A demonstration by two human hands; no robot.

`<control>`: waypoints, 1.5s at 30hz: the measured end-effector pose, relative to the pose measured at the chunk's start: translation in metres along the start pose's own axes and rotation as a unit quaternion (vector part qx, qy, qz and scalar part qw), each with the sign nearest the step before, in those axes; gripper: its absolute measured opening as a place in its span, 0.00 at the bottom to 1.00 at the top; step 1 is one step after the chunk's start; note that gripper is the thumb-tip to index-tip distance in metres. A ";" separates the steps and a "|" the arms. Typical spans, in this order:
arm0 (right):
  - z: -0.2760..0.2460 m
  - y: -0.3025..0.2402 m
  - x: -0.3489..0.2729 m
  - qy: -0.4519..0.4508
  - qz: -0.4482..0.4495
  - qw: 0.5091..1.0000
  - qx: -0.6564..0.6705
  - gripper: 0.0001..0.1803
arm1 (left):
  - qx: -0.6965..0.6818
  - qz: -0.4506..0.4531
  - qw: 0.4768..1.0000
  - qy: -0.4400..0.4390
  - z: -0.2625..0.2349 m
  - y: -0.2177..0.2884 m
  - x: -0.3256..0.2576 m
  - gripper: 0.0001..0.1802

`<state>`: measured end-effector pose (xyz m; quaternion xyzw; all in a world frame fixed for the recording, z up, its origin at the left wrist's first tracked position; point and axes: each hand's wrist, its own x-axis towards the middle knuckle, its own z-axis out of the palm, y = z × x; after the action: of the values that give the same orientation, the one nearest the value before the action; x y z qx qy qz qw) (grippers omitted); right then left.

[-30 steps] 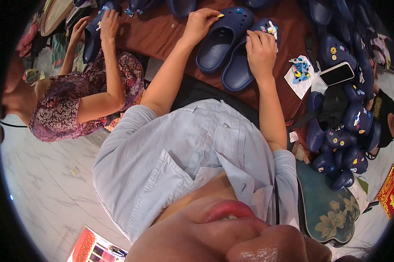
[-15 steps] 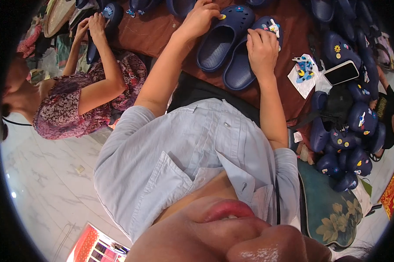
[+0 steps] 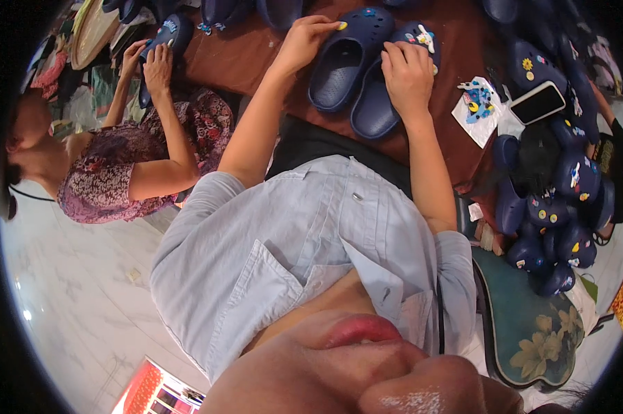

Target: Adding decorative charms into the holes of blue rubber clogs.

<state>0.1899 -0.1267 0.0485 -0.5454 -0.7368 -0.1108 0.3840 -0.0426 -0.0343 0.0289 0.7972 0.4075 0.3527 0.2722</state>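
Head: two hands (image 3: 408, 74) at two clogs (image 3: 353, 56)

Left clog (image 3: 340, 72): dark blue, upper centre of frame, sole down, toe toward top edge, leaning right. Vent holes in toe, textured footbed visible. Blue charm (image 3: 370, 12) near toe tip, yellow charm (image 3: 342, 26) at upper's left side. Right clog (image 3: 373, 105): same colour, just beside, slightly lower, partly hidden; white charm (image 3: 425, 38) near toe.
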 end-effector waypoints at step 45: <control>-0.311 -0.089 0.035 0.376 -0.321 0.862 0.111 0.15 | 0.152 0.190 0.955 0.172 0.026 0.061 -0.022 0.19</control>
<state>0.2448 -0.3164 0.3067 -0.1497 -0.6777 -0.3422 0.6334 -0.0033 -0.0884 0.0496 0.8190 0.3378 0.4639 0.0015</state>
